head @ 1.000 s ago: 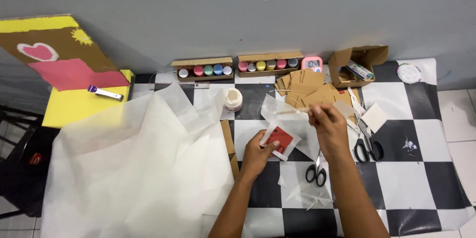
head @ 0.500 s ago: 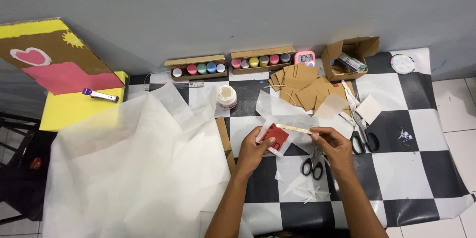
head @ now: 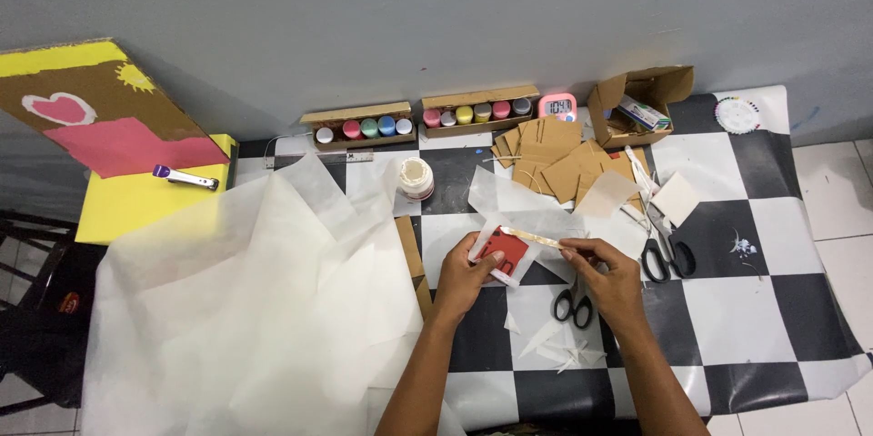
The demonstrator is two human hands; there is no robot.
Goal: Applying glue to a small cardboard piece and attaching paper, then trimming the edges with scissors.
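Note:
My left hand point(head: 466, 270) holds a small red card wrapped in translucent white paper point(head: 503, 250) just above the checkered table cover point(head: 782, 245). My right hand point(head: 607, 274) pinches one end of a thin pale strip point(head: 532, 236) that lies across the top edge of the red card. A pair of black-handled scissors point(head: 575, 301) lies directly under my right hand. White paper scraps point(head: 555, 345) sit near my wrists.
A big sheet of white tissue paper point(head: 227, 327) covers the left half. Behind stand two trays of paint pots point(head: 359, 127) point(head: 477, 112), a glue jar point(head: 416, 178), cardboard pieces point(head: 550, 159), a pink timer point(head: 556, 106), an open cardboard box point(head: 637, 109) and more scissors point(head: 668, 250).
My right hand came down from the cardboard pile toward me and now holds a thin strip against the red card. The left hand stayed on the card.

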